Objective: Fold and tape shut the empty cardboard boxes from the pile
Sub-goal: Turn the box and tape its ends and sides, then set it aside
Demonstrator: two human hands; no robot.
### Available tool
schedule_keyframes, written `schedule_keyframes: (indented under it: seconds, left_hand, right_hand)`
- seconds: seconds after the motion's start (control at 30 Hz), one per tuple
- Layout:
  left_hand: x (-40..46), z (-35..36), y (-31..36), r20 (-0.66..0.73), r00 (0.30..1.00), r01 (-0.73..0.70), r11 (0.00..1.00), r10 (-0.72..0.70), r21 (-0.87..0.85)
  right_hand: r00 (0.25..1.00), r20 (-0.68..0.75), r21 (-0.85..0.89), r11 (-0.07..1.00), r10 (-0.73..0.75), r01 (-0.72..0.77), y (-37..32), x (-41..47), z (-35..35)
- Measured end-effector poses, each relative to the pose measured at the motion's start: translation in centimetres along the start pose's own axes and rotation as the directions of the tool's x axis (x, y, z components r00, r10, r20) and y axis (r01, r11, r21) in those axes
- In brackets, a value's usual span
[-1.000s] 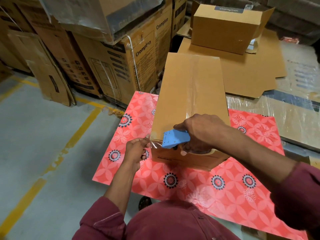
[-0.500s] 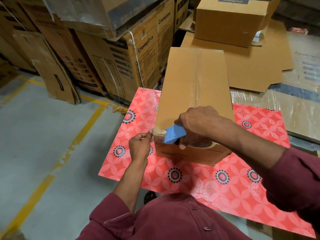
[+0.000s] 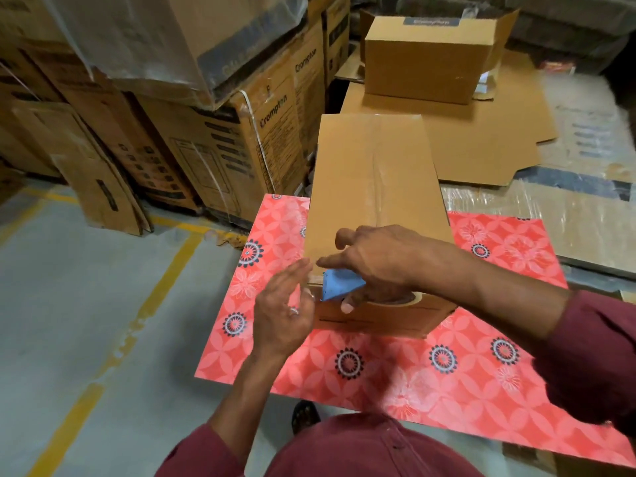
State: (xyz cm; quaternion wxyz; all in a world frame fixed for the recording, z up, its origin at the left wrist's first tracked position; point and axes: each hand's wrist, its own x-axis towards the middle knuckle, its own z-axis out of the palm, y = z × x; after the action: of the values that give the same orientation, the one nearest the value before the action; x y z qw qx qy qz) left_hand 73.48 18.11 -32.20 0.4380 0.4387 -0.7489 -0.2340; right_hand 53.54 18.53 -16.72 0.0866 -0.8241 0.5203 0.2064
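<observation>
At centre frame, the left hand [image 3: 280, 313] has let go of the tape end and now spreads flat beside the tall brown cardboard box [image 3: 375, 215] on the red floral mat [image 3: 447, 373]. The right hand [image 3: 375, 263] still grips the blue tape dispenser [image 3: 339, 287], forefinger now extended.

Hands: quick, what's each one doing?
Left hand: open, fingers straight beside the box.
Right hand: holding the blue tape dispenser.

A red floral mat [image 3: 395, 373] (perhaps plastic) covers the grey floor [image 3: 86, 321].
</observation>
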Motion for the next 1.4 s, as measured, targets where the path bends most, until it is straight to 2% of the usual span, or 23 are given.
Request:
schedule_keyframes:
  seconds: [0.07,0.17,0.37,0.7,0.9,1.0,1.13,1.2,1.3,1.4]
  left_hand:
    - [-0.2,0.3,-0.6,0.194,0.968,-0.185,0.972,0.156,0.143]
    - [-0.8,0.7,-2.2,0.294,0.94,-0.256,0.931,0.176,0.261]
    - [-1.2,0.9,-2.1,0.312,0.938,-0.27,0.879,0.149,0.393]
    - [-1.1,0.8,-1.6,0.318,0.942,-0.236,0.891,0.111,0.387]
    - [-1.0,0.8,-1.6,0.315,0.944,-0.228,0.884,0.098,0.408]
    - [-1.0,1.1,-0.8,0.298,0.951,-0.219,0.865,0.086,0.451]
    - [-0.4,2.4,1.6,0.286,0.953,-0.248,0.792,0.097,0.558]
    - [-0.3,4.1,3.1,0.331,0.924,-0.346,0.785,0.19,0.514]
    - [-0.1,8.3,5.6,0.481,0.809,-0.523,0.787,0.338,0.327]
    - [-0.2,11.6,7.0,0.575,0.75,-0.559,0.78,0.329,0.283]
  right_hand:
    - [0.999,0.025,-0.029,0.999,-0.033,0.034,-0.5,-0.3,-0.1]
    - [0.999,0.036,-0.014,1.0,0.001,-0.001,-1.3,-0.7,0.3]
    - [0.982,0.146,-0.006,0.993,0.116,-0.116,-0.4,-0.6,-0.8]
    - [0.969,0.199,0.043,0.986,0.148,-0.159,4.7,-2.6,0.9]
    - [0.903,0.326,0.019,0.953,0.28,-0.303,9.0,-8.3,3.2]
    - [0.911,0.287,0.097,0.937,0.295,-0.334,10.3,-10.4,4.6]
    - [0.928,0.255,0.178,0.93,0.272,-0.322,11.1,-11.0,6.1]
    - [0.937,0.243,0.174,0.94,0.25,-0.295,11.2,-11.1,6.3]
    - [0.95,0.233,0.197,0.946,0.209,-0.257,11.3,-11.3,6.4]
    - [0.96,0.195,0.215,0.947,0.199,-0.24,11.8,-11.4,7.1]
